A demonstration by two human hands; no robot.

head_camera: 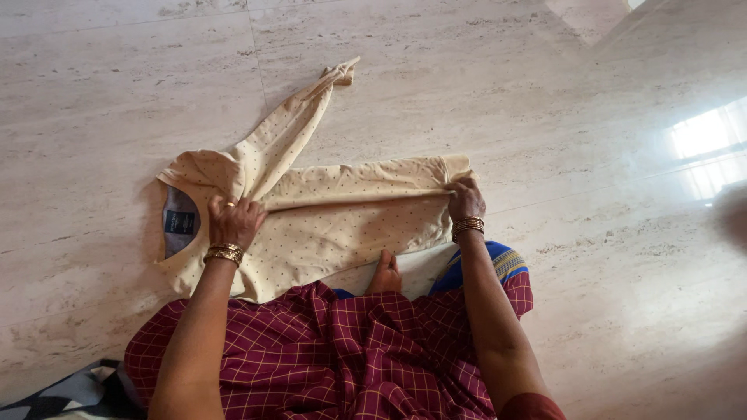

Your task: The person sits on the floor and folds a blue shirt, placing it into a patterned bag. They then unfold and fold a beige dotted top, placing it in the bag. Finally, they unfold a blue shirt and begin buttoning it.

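Lying on floor (117, 93): cream dotted shirt (342, 225), collar at its left end.
Left hand (232, 220): fingers pinching a shirt fold near the collar.
Right hand (465, 200): fingers gripping the shirt's hem end.
Sleeve (292, 128): stretched away beyond the shirt.

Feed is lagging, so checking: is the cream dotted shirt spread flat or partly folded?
Partly folded. The far side of the shirt is doubled over along a fold pinned by the left hand and right hand; one sleeve trails across the floor.
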